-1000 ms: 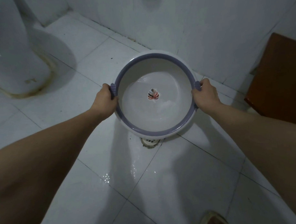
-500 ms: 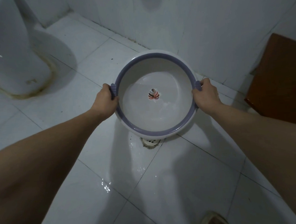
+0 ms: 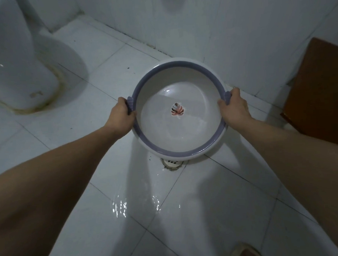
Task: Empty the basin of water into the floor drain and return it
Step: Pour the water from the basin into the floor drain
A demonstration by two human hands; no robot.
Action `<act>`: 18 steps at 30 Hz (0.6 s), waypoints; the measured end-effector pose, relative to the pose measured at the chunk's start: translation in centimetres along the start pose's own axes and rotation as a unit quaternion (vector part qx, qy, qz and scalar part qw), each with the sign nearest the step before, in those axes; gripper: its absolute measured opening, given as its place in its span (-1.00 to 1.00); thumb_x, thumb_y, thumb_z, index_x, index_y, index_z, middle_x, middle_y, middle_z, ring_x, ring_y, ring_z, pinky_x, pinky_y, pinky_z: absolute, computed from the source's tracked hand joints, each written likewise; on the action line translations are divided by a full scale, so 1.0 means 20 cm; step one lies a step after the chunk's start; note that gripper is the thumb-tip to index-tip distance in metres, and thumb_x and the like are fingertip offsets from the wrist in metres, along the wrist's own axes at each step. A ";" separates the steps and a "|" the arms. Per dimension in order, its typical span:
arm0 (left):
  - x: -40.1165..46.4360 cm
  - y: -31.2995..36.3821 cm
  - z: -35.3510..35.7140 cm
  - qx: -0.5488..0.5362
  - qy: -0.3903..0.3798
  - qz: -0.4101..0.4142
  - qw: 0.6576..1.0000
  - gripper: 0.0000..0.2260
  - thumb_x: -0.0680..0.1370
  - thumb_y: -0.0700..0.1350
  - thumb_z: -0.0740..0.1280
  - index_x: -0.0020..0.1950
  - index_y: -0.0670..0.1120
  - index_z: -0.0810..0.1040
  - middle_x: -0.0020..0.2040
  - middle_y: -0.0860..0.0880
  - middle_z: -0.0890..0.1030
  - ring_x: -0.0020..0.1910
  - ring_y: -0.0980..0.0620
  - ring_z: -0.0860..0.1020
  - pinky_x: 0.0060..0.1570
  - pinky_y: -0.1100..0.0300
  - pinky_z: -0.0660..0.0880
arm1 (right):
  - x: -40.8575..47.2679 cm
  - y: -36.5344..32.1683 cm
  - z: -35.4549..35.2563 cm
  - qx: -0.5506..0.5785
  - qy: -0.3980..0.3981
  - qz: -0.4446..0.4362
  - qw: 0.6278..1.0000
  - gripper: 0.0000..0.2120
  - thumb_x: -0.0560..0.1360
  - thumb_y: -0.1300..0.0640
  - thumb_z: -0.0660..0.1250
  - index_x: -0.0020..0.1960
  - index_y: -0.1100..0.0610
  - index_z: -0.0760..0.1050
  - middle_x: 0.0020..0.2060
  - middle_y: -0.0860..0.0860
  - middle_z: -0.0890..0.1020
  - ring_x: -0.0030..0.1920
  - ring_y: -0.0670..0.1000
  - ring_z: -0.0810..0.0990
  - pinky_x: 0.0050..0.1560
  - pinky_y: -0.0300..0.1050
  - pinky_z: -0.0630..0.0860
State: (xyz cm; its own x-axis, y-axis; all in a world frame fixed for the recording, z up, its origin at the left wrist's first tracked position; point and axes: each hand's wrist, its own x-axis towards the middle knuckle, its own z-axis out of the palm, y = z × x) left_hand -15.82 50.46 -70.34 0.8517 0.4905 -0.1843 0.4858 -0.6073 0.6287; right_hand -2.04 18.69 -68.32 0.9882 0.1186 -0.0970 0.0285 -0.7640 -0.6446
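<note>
No brand name, label or readable writing is showing anywhere; the only marking is a small red-and-white leaf motif [image 3: 177, 110] printed at the middle of the basin's inner floor.

The basin [image 3: 181, 139] is sitting in the centre of the frame, held off the tiled floor [image 3: 87, 115] by both hands. It is round (so it has no long axis to speak of), white with a grey-purple band around the rim, and its open mouth is facing up toward the camera. The near edge is dipping lower in the frame, directly over the floor drain [image 3: 171, 163], whose grate is peeking out just below that edge. A shallow film of water seems to be lying in the lower part of the bowl, though this is hard to tell.

The left hand [image 3: 122, 115] is gripping the left rim, its fingers [image 3: 132, 114] clamped over the small purple handle there. The right hand [image 3: 234, 108] is doing the same at the right rim, fingers clamped around the opposite handle.

Wet streaks [image 3: 137, 204] are glistening on the tiles in the lower centre. A white toilet base [image 3: 20, 75] is occupying the upper left, and a brown wooden piece [image 3: 316, 90] is standing at the right edge against the wall.
</note>
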 end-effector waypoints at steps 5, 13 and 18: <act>-0.01 -0.01 0.00 -0.006 -0.002 -0.008 1.000 -0.77 0.62 -0.12 0.25 0.25 -0.13 0.34 0.03 -0.13 0.53 -0.08 -0.13 0.57 -0.15 -0.04 0.62 | 0.01 0.01 0.01 0.010 0.014 0.002 1.000 -0.72 0.53 0.00 0.32 0.01 0.10 0.24 -0.15 0.04 0.47 -0.23 0.04 0.47 -0.37 -0.16 0.29; 0.01 0.01 -0.01 -0.147 -0.035 -0.146 0.978 -0.80 0.54 -0.13 0.37 0.09 -0.17 0.46 -0.04 -0.16 0.57 -0.15 -0.10 0.58 -0.11 -0.04 0.62 | 0.02 -0.03 0.05 0.054 0.056 0.001 0.997 -0.80 0.54 0.03 0.29 0.00 0.10 0.29 -0.26 -0.12 0.40 -0.31 -0.18 0.40 -0.43 -0.24 0.26; 0.00 -0.01 -0.01 -0.246 -0.142 -0.295 0.912 -0.66 0.50 -0.25 0.45 0.20 -0.22 0.40 0.00 -0.16 0.53 -0.05 -0.12 0.55 -0.16 0.09 0.55 | 0.01 -0.04 0.07 0.064 0.057 -0.014 0.996 -0.79 0.54 0.00 0.29 -0.01 0.07 0.30 -0.23 -0.16 0.41 -0.27 -0.22 0.40 -0.39 -0.29 0.27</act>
State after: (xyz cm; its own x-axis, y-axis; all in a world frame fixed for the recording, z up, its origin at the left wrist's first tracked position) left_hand -15.90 50.73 -70.24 0.5205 0.4180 -0.7446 0.7889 0.0983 0.6066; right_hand -2.01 20.22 -68.87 0.9982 0.0604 0.0043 0.0440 -0.6734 -0.7380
